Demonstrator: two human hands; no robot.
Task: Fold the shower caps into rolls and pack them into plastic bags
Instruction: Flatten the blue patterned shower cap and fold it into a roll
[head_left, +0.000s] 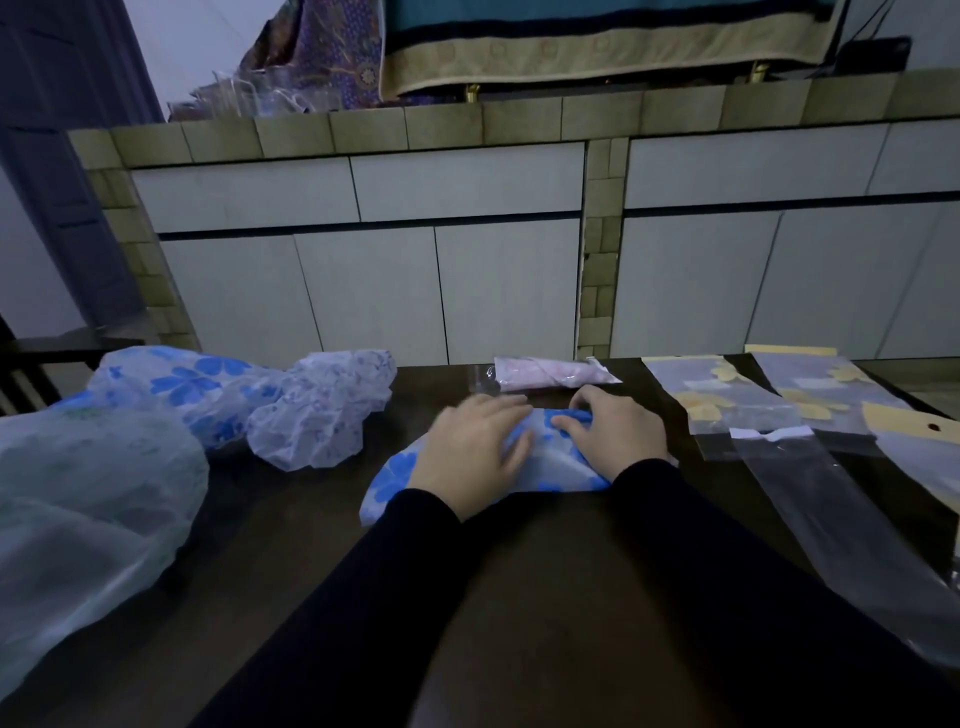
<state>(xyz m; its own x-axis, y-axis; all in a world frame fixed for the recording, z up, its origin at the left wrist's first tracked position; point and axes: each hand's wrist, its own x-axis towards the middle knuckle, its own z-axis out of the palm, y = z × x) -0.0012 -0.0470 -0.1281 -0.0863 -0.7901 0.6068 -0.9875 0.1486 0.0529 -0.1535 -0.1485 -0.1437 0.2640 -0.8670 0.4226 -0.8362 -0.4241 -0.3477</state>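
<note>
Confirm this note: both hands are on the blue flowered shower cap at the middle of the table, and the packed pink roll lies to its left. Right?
Not quite. The head view shows the left hand and right hand on the blue flowered shower cap, but the packed pink roll lies just behind it, toward the table's far edge, not to its left.

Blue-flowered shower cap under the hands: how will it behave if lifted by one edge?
The blue-flowered shower cap looks thin and crinkled, so likely floppy; the fold would probably fall open. It is probably very light. The left hand presses it flat, which hints it springs back.

Both hands, left hand (475, 449) seemingly flat, right hand (618, 431) curled, press blue-flowered shower cap (395, 480).
</note>
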